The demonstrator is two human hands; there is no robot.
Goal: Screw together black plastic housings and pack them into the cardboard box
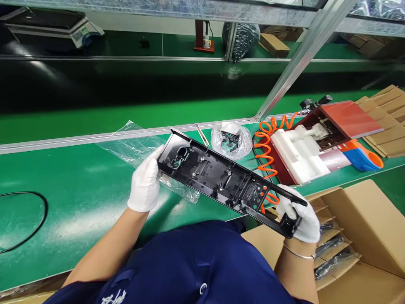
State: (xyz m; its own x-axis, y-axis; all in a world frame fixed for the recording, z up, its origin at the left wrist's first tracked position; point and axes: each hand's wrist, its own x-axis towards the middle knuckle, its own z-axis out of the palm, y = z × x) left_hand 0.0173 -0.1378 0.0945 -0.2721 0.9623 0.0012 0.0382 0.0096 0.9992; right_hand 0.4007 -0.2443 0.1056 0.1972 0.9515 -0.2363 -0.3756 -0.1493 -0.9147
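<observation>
I see the long black panel (215, 177) held mostly left of the red fixture (344, 120), its ends clamped in the gloved left hand (144, 183) and right hand (306, 219), with an open carton (367, 240) on the fixture's near side

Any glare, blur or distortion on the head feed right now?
Head view: white glare on the glossy green tabletop, lower left; head view: the long black plastic housing looks sharp; head view: the silver metal post slants, perhaps from wide-angle distortion.
</observation>
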